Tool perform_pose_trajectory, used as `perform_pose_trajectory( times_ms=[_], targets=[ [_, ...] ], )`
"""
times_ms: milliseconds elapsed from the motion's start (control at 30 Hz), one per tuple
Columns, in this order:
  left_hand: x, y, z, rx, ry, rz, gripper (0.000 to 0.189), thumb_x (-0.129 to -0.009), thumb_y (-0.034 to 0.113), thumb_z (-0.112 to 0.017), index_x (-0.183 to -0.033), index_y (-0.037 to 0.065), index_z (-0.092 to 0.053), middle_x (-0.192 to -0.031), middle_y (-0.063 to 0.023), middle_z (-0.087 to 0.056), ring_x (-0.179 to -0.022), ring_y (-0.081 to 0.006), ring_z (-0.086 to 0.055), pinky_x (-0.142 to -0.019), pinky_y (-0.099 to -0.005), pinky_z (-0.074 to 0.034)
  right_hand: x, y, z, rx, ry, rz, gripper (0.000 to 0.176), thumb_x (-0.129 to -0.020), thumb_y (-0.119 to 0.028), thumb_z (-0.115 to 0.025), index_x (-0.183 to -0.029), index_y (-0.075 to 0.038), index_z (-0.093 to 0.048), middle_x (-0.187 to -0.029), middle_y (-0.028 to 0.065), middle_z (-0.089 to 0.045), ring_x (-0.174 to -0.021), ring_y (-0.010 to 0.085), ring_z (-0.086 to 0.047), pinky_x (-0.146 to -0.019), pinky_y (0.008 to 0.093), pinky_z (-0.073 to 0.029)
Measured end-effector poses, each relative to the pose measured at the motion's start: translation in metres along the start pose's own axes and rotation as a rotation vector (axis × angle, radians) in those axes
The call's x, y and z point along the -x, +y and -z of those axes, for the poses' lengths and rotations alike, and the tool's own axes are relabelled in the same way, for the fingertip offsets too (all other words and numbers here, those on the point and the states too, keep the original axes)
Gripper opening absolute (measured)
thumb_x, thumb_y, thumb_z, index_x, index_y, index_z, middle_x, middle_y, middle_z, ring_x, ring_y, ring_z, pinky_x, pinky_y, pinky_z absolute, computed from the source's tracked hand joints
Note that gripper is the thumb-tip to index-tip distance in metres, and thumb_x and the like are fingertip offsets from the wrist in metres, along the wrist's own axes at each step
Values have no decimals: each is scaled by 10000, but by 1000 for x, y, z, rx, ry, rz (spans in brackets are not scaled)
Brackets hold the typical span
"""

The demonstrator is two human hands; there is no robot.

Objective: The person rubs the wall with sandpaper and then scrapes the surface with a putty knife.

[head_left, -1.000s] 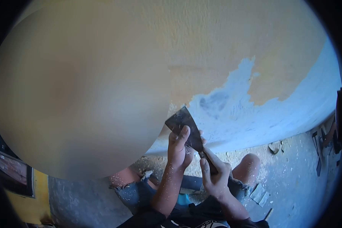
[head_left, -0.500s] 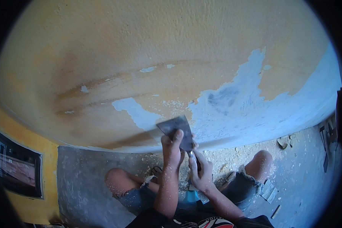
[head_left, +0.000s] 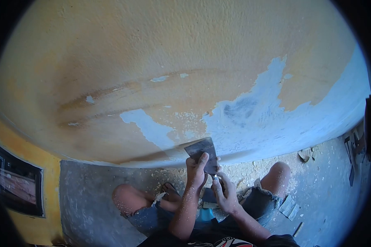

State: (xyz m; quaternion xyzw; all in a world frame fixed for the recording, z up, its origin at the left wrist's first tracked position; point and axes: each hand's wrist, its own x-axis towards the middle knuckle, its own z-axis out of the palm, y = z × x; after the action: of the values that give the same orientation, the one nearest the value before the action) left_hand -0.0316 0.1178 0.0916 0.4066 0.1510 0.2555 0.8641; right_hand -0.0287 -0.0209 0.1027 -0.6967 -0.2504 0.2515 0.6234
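A wide-bladed paint scraper (head_left: 203, 147) is held in both hands before the lower wall. My left hand (head_left: 197, 169) grips the blade from behind with its thumb pressed on the near face. Around the handle, just below the blade, my right hand (head_left: 226, 193) is closed. The blade's broad edge points up and overlaps the wall in this view. Behind it, the yellow painted wall (head_left: 152, 49) has peeled to pale blue-white patches (head_left: 235, 117), with small flakes near the blade.
Paint chips (head_left: 257, 168) litter the grey floor (head_left: 90, 193) along the wall's foot. My bent knees stand on either side. A turquoise object (head_left: 206, 215) lies between my legs. A dark-framed opening (head_left: 16, 177) is at the left, and a flat scrap (head_left: 289, 208) lies at the right.
The scraper and both hands have moved slightly down and to the right, away from the peeled patch. Both hands keep their hold.
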Motion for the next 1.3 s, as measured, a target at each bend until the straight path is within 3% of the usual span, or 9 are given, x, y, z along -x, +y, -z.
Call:
perform_pose_trajectory(
  times_ms=[67,333,467,700,1000,1033,1200,1233,1300],
  targets=[
    [-1,-4,-4,-9,0,1,285,-962,252,-614,-973,-33,-618,-810,-161,-675,-608,-223,-665,-539,-345,-559,3,11,-5,111,138,77,244,-1025,-152,-464,-1150,49,-523,-661,11,-501,-593,63,-449,-540,244,-369],
    [-7,-16,-1,23,-13,4,277,-938,217,-650,-1007,-51,-625,-826,-165,-685,-632,-235,-674,-559,-344,-567,-10,6,-5,147,237,4,237,-1002,-129,-492,-1098,64,-591,-681,72,-559,-626,93,-496,-585,283,-418],
    [-5,-17,-1,83,35,-13,293,-932,229,-658,-988,-57,-622,-802,-163,-684,-633,-241,-677,-560,-348,-570,-10,0,3,253,134,-59,285,-989,-97,-495,-1211,65,-571,-701,123,-580,-652,114,-556,-624,287,-457],
    [-13,-4,-12,55,0,-133,374,-951,333,-615,-974,-36,-558,-752,-135,-624,-576,-221,-636,-519,-353,-543,-22,-18,5,254,159,166,434,-954,-36,-515,-1374,65,-467,-792,193,-636,-678,87,-573,-648,272,-482],
    [-12,-32,12,117,-17,-18,248,-939,187,-643,-1022,-46,-614,-821,-162,-669,-642,-244,-667,-558,-361,-561,-17,17,-6,213,228,33,367,-953,-69,-534,-1283,92,-531,-808,229,-651,-745,143,-660,-675,303,-499],
    [-11,-28,5,52,60,-12,296,-945,276,-632,-976,-16,-597,-766,-156,-654,-554,-231,-626,-494,-347,-531,-18,19,-6,206,218,55,356,-954,-73,-536,-1273,87,-540,-812,237,-649,-752,150,-665,-679,306,-499],
    [-10,-19,4,-13,78,-24,320,-943,287,-635,-973,-28,-588,-764,-159,-654,-559,-231,-633,-498,-342,-538,-14,15,-5,229,184,-16,302,-959,-83,-540,-1216,72,-571,-802,240,-628,-726,116,-613,-675,299,-490],
    [-11,-15,0,0,64,-68,329,-945,297,-629,-973,-28,-585,-766,-157,-652,-561,-230,-635,-501,-342,-541,-21,12,-13,188,308,198,292,-957,-70,-539,-1210,70,-574,-732,211,-582,-650,114,-523,-638,302,-478],
    [-17,-13,-1,-28,39,-120,368,-946,337,-620,-976,-28,-577,-778,-151,-643,-564,-234,-637,-504,-345,-543,-29,3,-6,214,250,154,315,-956,-66,-535,-1234,79,-564,-789,230,-614,-706,133,-583,-681,305,-493]
  ],
)
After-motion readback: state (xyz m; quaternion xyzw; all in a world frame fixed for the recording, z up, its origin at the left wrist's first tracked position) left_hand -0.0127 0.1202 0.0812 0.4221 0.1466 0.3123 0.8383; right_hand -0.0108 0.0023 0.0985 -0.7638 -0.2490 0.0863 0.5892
